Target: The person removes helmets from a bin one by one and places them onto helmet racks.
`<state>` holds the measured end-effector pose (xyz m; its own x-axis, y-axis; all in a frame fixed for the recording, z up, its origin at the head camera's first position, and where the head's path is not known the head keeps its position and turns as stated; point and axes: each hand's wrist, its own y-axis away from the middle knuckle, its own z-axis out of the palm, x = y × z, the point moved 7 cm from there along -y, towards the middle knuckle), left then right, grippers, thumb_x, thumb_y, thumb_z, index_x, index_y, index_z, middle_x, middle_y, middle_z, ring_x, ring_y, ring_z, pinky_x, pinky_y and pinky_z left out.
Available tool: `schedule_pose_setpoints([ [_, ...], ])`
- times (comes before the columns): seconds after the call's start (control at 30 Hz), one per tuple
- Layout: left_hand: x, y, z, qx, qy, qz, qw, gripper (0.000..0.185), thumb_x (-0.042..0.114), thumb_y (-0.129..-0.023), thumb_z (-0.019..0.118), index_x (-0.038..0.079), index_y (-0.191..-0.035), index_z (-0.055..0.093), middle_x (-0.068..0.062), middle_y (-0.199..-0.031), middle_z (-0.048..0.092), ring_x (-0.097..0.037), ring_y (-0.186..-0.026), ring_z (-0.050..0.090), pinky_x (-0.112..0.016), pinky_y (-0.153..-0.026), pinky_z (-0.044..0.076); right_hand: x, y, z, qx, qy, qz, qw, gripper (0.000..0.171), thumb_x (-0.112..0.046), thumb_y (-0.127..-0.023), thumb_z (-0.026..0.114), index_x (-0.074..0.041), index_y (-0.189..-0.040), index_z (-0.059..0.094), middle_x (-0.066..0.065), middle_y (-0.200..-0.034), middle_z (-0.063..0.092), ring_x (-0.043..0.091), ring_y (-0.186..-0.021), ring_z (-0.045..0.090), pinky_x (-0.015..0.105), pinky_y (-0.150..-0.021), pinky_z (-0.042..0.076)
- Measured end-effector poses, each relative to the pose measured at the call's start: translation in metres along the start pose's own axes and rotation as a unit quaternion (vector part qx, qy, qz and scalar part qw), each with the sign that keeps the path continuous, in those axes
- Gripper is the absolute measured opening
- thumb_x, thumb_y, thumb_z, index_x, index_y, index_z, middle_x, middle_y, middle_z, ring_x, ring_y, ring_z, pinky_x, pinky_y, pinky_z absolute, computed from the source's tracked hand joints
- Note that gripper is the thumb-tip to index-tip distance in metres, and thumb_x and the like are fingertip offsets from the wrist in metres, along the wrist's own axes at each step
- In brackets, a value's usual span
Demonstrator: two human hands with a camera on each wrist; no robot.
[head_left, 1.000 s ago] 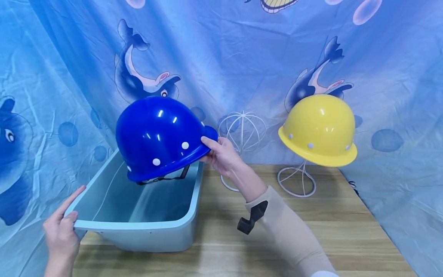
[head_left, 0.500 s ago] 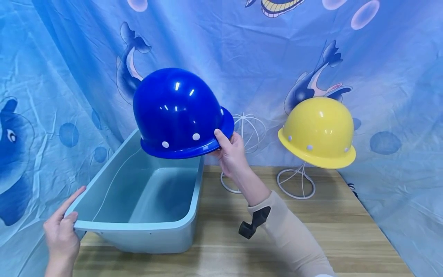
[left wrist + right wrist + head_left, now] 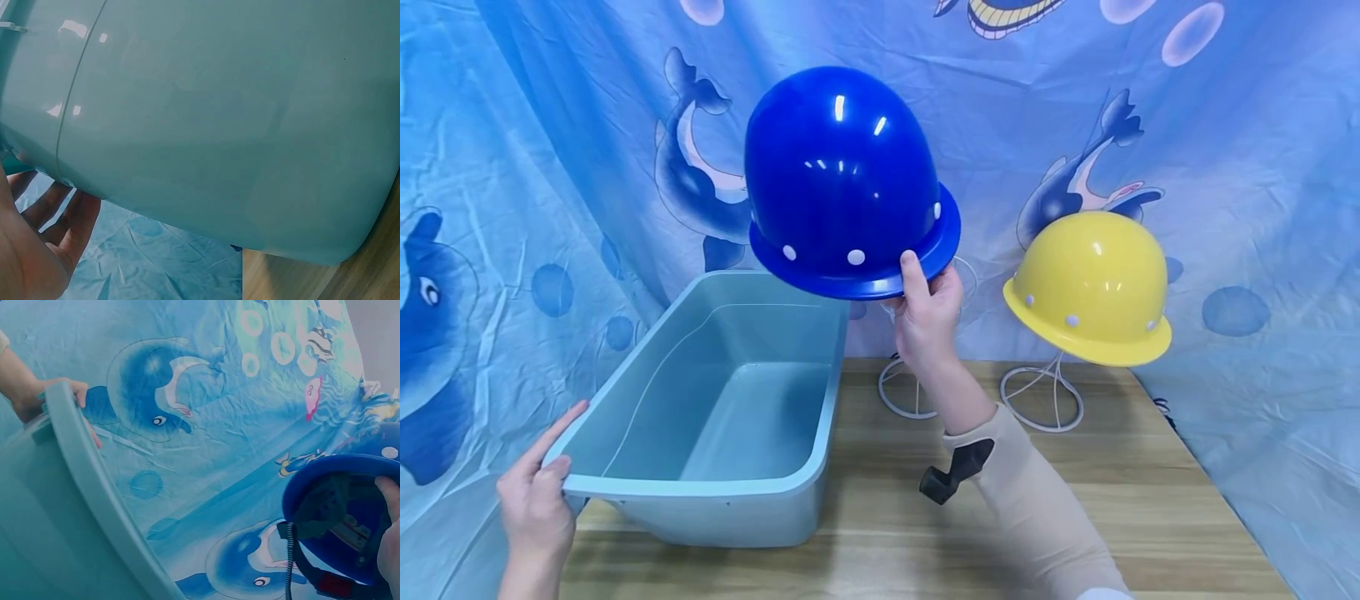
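My right hand [image 3: 928,321] grips a blue hard hat [image 3: 842,175] by its brim, thumb on top and fingers beneath. The hat hangs in the air, in front of a white wire stand [image 3: 906,408] that it mostly hides. In the right wrist view the hat's dark inner lining [image 3: 331,506] and chin strap [image 3: 334,581] show. At the left, my left hand [image 3: 538,496] holds the near left corner of a pale teal plastic tub [image 3: 700,487], thumb on the rim. In the left wrist view its fingers [image 3: 81,219] curl under the tub's edge.
A yellow hard hat [image 3: 1093,287] sits tilted on a second white wire stand [image 3: 1052,417] at the right. The tub stands on a wood-grain table [image 3: 1000,533]. Behind and beside it hangs a blue curtain [image 3: 880,125] printed with dolphins.
My right hand has raised the blue hard hat up and to the right, from over the tub to in front of the wire stand. My left hand has stayed on the tub's corner.
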<state>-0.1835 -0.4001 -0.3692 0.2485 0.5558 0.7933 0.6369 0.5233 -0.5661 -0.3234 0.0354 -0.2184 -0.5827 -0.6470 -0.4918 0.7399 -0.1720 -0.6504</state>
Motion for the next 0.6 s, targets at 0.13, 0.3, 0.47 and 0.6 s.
schedule_pose_setpoints([
  [0.13,0.0,0.0,0.0,0.002,0.0,-0.011,0.9999,0.056,-0.001,-0.088,0.034,0.025,-0.126,0.066,0.004,-0.039,0.022,-0.011,-0.033,0.009,-0.024,-0.034,0.015,-0.006,-0.007,-0.004,0.023,0.0,-0.033,0.999,0.032,-0.013,-0.096,0.058,0.003,-0.123,0.05,0.017,-0.105,0.064,0.026,-0.088,0.071,0.032,-0.068,0.056],
  [0.3,0.001,0.0,0.002,0.001,-0.002,-0.015,0.9999,0.057,-0.001,-0.088,0.034,0.026,-0.126,0.066,0.004,-0.04,0.022,-0.011,-0.034,0.009,-0.024,-0.033,0.015,-0.012,-0.01,-0.012,0.078,0.001,-0.064,0.995,0.033,-0.012,-0.096,0.059,0.002,-0.124,0.048,0.02,-0.108,0.062,0.028,-0.088,0.071,0.032,-0.068,0.056],
  [0.47,0.002,0.0,0.003,0.002,0.001,-0.019,0.9998,0.057,-0.001,-0.087,0.034,0.026,-0.126,0.066,0.003,-0.045,0.026,-0.009,-0.035,0.009,-0.025,-0.034,0.015,-0.016,-0.012,-0.019,0.127,-0.025,-0.072,0.989,0.037,-0.012,-0.094,0.061,0.0,-0.127,0.047,0.023,-0.116,0.06,0.037,-0.1,0.066,0.038,-0.072,0.055],
  [0.6,0.001,0.0,0.003,0.003,-0.001,-0.023,0.9997,0.057,0.0,-0.087,0.034,0.027,-0.126,0.066,0.004,-0.041,0.021,-0.01,-0.034,0.009,-0.024,-0.033,0.014,-0.015,-0.014,-0.025,0.152,-0.045,-0.073,0.985,0.041,-0.012,-0.093,0.063,-0.001,-0.129,0.047,0.023,-0.119,0.059,0.039,-0.103,0.064,0.04,-0.074,0.054],
])
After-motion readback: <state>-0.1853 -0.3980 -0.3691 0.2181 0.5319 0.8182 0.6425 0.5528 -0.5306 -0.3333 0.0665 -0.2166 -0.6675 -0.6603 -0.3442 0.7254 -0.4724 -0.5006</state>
